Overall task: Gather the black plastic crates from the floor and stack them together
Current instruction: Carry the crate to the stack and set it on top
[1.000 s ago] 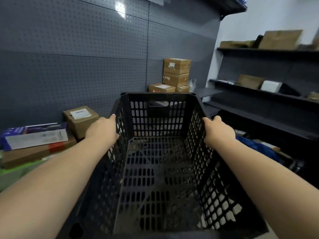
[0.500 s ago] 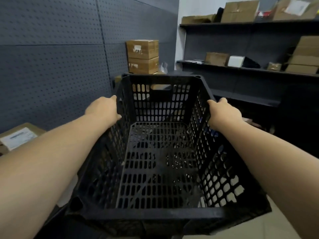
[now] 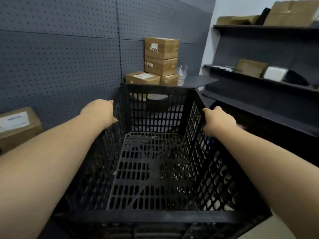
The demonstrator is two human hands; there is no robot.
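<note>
Cardboard boxes [image 3: 161,60] beyond held crate [image 3: 155,169] — shelves [image 3: 259,80] rightward.

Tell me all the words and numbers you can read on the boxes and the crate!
None can be read.
Top stacked box: white label, too blurred.
Box below it: torn white label, unreadable.
Low box by the wall: white label, too small.
Box at far left: label with dark lines, too blurred.
Black crate: no writing visible.
</note>
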